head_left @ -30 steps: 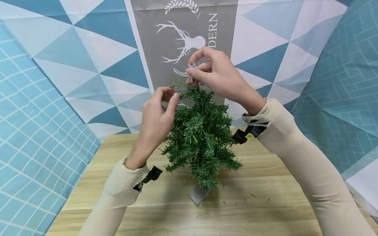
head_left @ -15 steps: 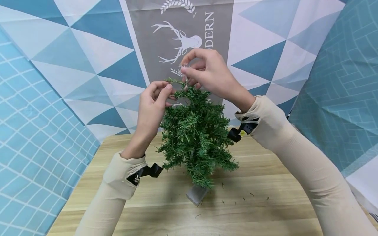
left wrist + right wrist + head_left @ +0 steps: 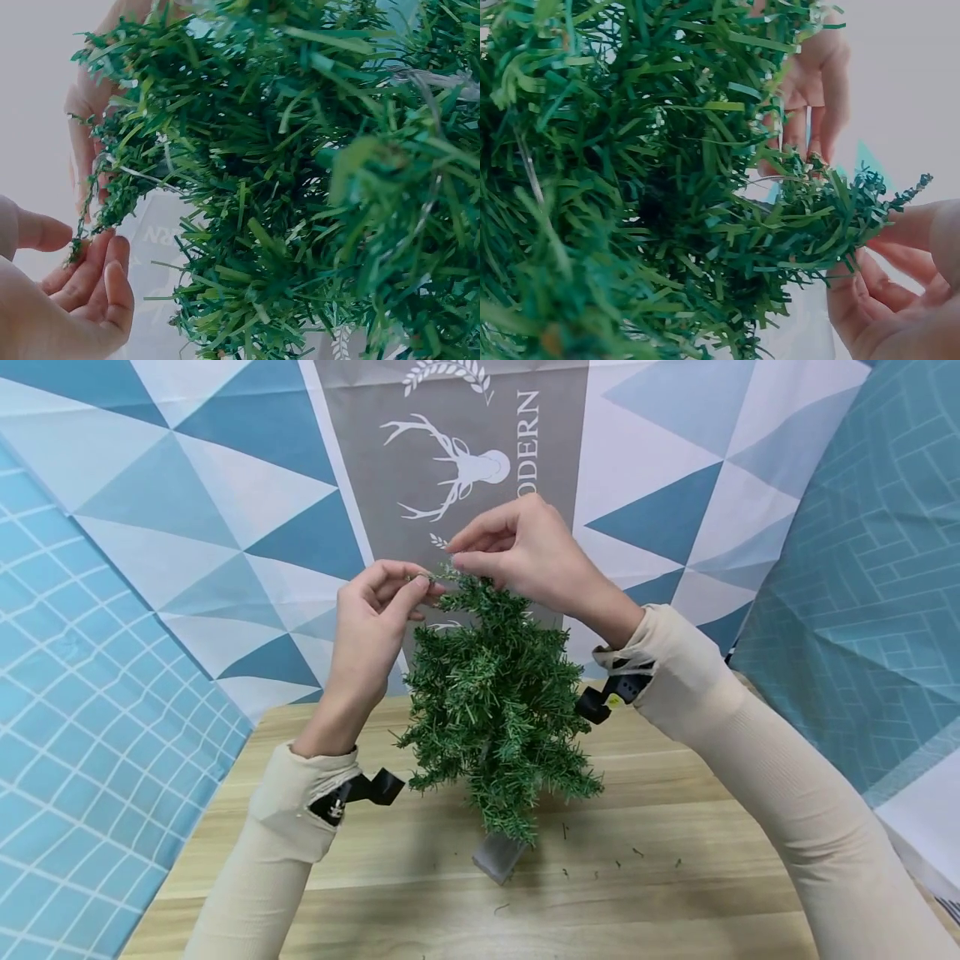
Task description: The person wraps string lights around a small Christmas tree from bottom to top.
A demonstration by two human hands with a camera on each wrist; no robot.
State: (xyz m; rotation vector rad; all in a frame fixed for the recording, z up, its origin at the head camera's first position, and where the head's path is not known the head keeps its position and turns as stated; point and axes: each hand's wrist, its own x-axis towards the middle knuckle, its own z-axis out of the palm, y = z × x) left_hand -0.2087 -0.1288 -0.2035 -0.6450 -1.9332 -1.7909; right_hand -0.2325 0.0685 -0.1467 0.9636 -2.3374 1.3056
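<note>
A small artificial Christmas tree (image 3: pixel 502 710) stands between my hands. With thumb and fingers my left hand (image 3: pixel 371 622) pinches a thin green twig (image 3: pixel 84 225) at the left side of the treetop. Above the top, my right hand (image 3: pixel 540 560) has its fingers together around a pale, silvery wire, mostly hidden in the head view. In the left wrist view, a thin silvery wire (image 3: pixel 146 180) runs out of the foliage towards the hands. The right wrist view has my right thumb (image 3: pixel 915 225) against a branch end (image 3: pixel 855 225); what lies under the fingers is hard to see.
The tree's grey block base (image 3: pixel 498 857) rests on a wooden table (image 3: pixel 645 910). Loose green bits lie to the right of the base. Behind stands a patterned cloth (image 3: pixel 652 518) with a deer print, and blue tiled sheets (image 3: pixel 97 718) flank both sides.
My left hand has moved slightly left and up, and its fingers have closed on a twig. My right hand has come down towards the treetop with the silvery wire, which shows less now.
</note>
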